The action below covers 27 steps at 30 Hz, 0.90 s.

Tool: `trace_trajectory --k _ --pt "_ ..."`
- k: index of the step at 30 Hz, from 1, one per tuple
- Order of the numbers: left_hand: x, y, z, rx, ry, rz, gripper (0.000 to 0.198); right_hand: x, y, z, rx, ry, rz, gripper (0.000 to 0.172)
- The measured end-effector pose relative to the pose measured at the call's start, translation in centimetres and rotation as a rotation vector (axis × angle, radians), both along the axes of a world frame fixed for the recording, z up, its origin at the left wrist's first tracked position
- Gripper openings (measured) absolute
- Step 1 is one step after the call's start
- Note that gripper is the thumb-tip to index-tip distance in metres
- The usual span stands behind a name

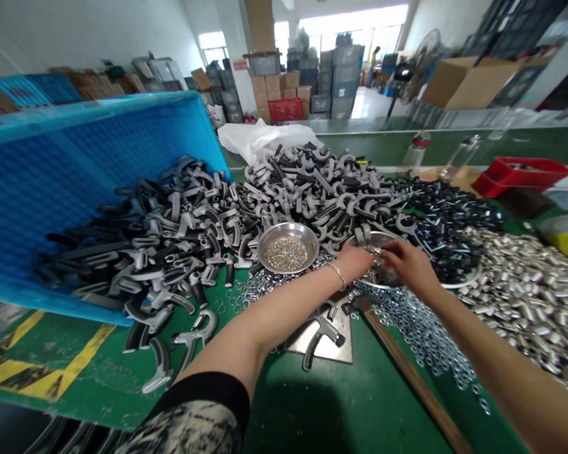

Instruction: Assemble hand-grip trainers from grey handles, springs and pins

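My left hand [355, 261], with a bracelet at the wrist, is closed at the left rim of a metal bowl [383, 285]. A grey part shows just beyond its fingers, but I cannot tell whether it is held. My right hand [409, 265] reaches over the same bowl from the right, its thumb and fingers pinched together close to the left fingertips. What they pinch is too small to make out. Beside them, a second metal bowl [264, 238] holds small brass-coloured pieces. Below the hands, a grey-and-black handle part [322, 334] lies on a metal plate [345, 350].
A hammer [407, 372] lies on the green table [293, 410], beside loose metal rings [426, 343]. Heaped handle parts [293, 183] spread behind the bowls and into a tipped blue crate [123, 139]. Black pieces [449, 208], silver metal pieces [530, 284] and a red bin [515, 176] are at right.
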<state>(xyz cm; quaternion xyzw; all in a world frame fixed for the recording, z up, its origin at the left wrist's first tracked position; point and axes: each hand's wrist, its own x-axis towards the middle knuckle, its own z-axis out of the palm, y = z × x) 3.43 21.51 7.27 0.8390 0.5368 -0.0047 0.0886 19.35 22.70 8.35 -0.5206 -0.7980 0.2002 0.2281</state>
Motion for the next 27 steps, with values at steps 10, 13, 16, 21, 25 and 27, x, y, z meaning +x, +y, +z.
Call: trace_trajectory --k 10,13,16,21,25,27 --pt "-1.3 -1.1 0.5 0.021 -0.169 0.141 0.020 -0.1 -13.3 -2.3 -0.688 0.555 0.160 0.035" --pt "-1.6 -1.2 0.6 0.014 -0.246 0.173 0.021 -0.8 -13.0 -3.7 -0.504 0.413 0.225 0.033" --pt "-1.5 -1.4 0.2 0.009 -0.308 0.202 0.018 -1.8 -11.6 -3.9 -0.338 0.263 0.241 0.027" --pt "-1.3 -1.5 -0.8 0.031 -0.428 0.255 0.014 -3.8 -10.4 -3.4 -0.263 0.151 0.282 0.018" --pt "-2.1 -1.4 -0.8 0.046 -0.616 0.270 0.015 -4.7 -10.1 -3.5 -0.239 0.090 0.319 0.019" --pt "-2.8 -2.0 -0.4 0.042 -0.712 0.271 0.017 -4.8 -10.0 -3.6 -0.227 0.063 0.330 0.021"
